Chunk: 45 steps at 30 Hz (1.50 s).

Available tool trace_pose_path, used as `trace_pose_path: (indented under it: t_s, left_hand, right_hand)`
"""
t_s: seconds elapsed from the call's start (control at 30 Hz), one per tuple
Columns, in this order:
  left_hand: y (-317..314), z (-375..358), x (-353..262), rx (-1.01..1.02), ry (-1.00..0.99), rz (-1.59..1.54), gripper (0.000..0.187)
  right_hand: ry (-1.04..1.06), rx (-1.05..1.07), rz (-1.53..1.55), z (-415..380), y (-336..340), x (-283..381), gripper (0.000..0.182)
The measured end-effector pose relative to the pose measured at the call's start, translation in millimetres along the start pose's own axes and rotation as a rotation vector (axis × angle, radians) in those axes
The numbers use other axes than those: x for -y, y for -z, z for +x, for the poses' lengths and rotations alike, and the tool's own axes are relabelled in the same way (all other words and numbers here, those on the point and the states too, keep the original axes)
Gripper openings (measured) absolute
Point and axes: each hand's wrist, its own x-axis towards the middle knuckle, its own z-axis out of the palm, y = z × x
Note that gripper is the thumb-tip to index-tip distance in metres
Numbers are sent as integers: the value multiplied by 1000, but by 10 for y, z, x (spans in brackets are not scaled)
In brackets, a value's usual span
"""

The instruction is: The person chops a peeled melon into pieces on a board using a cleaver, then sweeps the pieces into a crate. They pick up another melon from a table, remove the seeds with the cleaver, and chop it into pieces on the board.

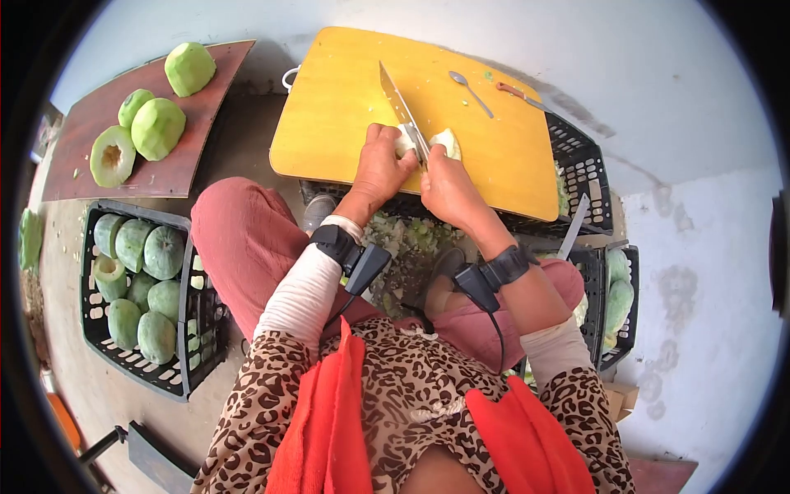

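- Head view, the step in hand: this looks like cutting up peeled fruit. A broad knife (399,99) stands between a left piece (405,142) and a right piece (448,143) of pale flesh, near the close edge of the yellow board (329,99).
- The left hand (380,169) has its fingers bent together and pinching the left piece, the thumb close to the blade. The right hand (451,185) is curled round the knife's handle end; how each finger sits there I cannot tell.
- The next move, as I judge it, calls for a steady hold on the flesh and a controlled stroke — with the left fingertips tucked away from the edge.
- The surface: small pale scraps dot the yellow board, and a spoon (471,92) and a small brown-handled knife (522,96) lie toward its far right side.
- The room: at left, a dark red board (177,169) bears peeled green fruit (158,129) and a hollowed piece (112,156); below it, a black crate (188,313) holds unpeeled fruit (164,251). Peelings (399,247) litter the space between the person's feet — and a pale wall (675,123) rises at right.
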Motion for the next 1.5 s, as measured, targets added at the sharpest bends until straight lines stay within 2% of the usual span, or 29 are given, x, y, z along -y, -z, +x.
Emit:
trace_pose_path:
  t_s: [0.13, 0.23, 0.5, 0.8, 0.93, 1.03, 1.23, 1.5]
  left_hand:
    - [-13, 6, 28, -35, -14, -9, 34]
    - [21, 2, -13, 46, 50, -75, 36]
    - [6, -78, 39, -50, -113, 65, 31]
    - [-14, -78, 32, -14, -9, -26, 31]
    - [21, -81, 7, -5, -25, -29, 31]
    - [18, -76, 43, -26, -117, 37, 33]
    - [32, -59, 47, 22, -44, -69, 32]
    - [23, -52, 41, 32, -2, -52, 34]
  right_hand:
    - [30, 38, -41, 92, 68, 48, 24]
    - [12, -10, -38, 138, -11, -10, 25]
    - [-28, -178, 96, 118, -80, -214, 33]
    - [-12, -61, 138, -447, 293, 94, 35]
    - [-1, -31, 129, -472, 261, 89, 36]
    - [35, -38, 118, -468, 209, 53, 37]
    - [23, 8, 47, -426, 217, 130, 31]
    - [-53, 32, -51, -410, 87, 267, 30]
